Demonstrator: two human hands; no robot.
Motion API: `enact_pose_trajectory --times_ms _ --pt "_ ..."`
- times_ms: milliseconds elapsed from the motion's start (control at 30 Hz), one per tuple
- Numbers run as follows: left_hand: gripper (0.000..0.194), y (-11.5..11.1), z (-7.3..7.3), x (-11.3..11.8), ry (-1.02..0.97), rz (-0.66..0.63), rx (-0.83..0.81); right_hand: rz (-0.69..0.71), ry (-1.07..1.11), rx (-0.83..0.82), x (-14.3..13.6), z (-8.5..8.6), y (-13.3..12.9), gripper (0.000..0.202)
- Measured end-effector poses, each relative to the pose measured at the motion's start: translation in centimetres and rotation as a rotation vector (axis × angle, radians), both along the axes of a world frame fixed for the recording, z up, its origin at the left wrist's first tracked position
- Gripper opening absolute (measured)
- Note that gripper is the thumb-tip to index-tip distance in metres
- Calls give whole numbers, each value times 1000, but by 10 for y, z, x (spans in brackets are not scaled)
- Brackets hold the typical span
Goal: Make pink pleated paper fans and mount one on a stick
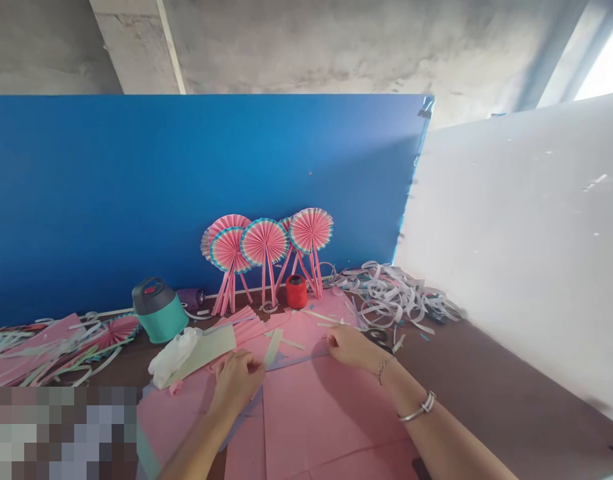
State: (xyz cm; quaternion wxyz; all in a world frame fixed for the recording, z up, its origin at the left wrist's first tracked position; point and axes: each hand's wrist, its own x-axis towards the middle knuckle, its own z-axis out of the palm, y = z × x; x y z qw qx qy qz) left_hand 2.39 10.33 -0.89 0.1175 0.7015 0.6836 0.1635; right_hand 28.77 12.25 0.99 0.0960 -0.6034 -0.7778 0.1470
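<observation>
Large pink paper sheets (311,407) lie on the brown table in front of me. My left hand (240,375) is above their left part, fingers curled together, close to a pale green strip (273,347). To the right, my right hand (347,345) is closed too, at the far edge of the sheets. What either hand grips, if anything, is too small to make out. Between and beyond them lie pleated pink paper (247,325) and a red spool (296,292). Black scissors (379,339) are partly hidden behind my right hand.
Pink round paper fans (264,242) on sticks lean against a blue panel (136,180). A teal container (162,315), white crumpled plastic (174,357) and paper scraps (61,347) are at left. Curled paper strips (386,293) pile up at back right, beside a white wall (526,233).
</observation>
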Motion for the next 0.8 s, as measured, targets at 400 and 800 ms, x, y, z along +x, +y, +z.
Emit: enact_pose_trajectory --times_ms 400,800 --pt "20 -3 2 2 44 -5 19 -4 0 -7 0 -1 0 11" --pt "20 -1 0 0 47 -30 27 3 9 -32 0 3 -1 12"
